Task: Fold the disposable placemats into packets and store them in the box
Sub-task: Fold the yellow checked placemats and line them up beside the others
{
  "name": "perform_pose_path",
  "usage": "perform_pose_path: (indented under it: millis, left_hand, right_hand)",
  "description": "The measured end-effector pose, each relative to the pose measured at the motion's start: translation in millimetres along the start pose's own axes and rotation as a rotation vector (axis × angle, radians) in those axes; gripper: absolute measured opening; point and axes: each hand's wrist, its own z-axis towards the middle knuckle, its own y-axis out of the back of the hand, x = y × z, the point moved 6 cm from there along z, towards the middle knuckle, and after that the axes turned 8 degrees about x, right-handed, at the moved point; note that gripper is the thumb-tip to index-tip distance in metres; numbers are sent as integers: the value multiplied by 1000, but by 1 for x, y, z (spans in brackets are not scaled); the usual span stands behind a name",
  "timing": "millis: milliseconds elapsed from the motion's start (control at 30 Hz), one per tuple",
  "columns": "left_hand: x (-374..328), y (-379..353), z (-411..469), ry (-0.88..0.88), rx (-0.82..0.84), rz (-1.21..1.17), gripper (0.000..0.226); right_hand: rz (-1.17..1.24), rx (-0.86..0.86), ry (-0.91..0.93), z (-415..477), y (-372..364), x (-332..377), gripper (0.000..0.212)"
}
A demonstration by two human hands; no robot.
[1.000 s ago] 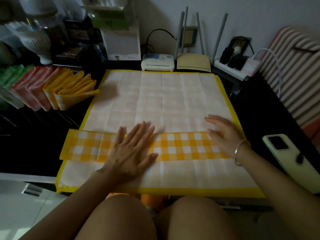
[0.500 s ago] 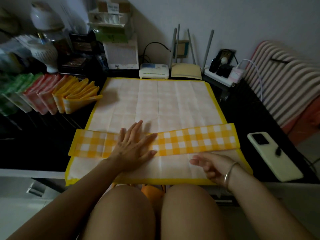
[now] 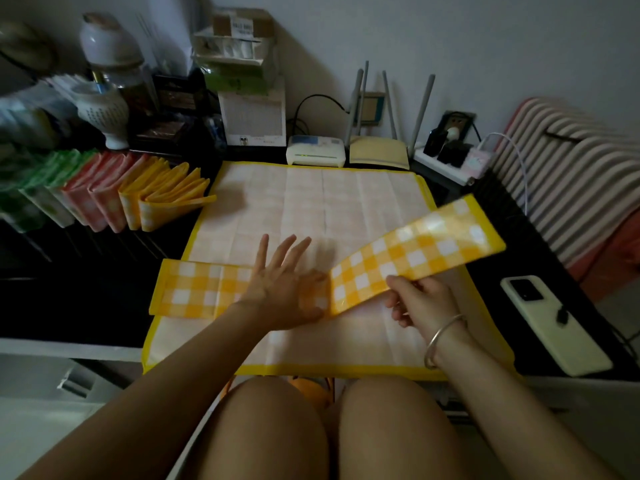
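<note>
Pressing flat on the middle of a long folded strip of yellow-and-white checked placemat point(image 3: 194, 292), the left hand point(image 3: 280, 289) lies palm down with its fingers straight and fanned apart, gripping nothing. The right hand point(image 3: 422, 299), a thin metal bangle point(image 3: 443, 337) on its wrist, has fingers and thumb curled in a pinch on the near edge of the strip's right half. That half is lifted off the surface and slants up toward the far right, blurred at its end, while the left half lies flat.

Under the strip, a large pale checked placemat with a yellow border point(image 3: 346, 202) is spread open on the dark table point(image 3: 104, 306); the strip crosses its near part and overhangs its left edge. Just left of this spread mat's far corner stands a row of folded packets point(image 3: 162, 202), yellow nearest, then pink, then green. Right of the mat lies a white phone point(image 3: 550, 323), and beyond its far edge sits a cream router with grey antennas point(image 3: 377, 154).
</note>
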Motion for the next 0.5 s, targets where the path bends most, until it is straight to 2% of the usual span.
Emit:
perform_pose_path:
  millis: [100, 167, 233, 367, 500]
  left_hand:
    - [-3, 9, -8, -53, -214, -40, 53]
    - [-8, 16, -16, -106, -380, -3, 40]
    - [-10, 20, -29, -126, -471, 30, 31]
    - [24, 9, -62, 39, -522, -41, 20]
    - [91, -12, -111, 257, -513, -248, 24]
  right_hand:
    - [-352, -1, 216, -6, -20, 33, 30]
    - [-691, -63, 334, -12, -37, 56, 35]
    - [-1008, -107, 422, -22, -61, 79, 36]
    - [-1303, 13, 535, -35, -112, 101, 20]
    - [-1474, 212, 656, -38, -159, 98, 12]
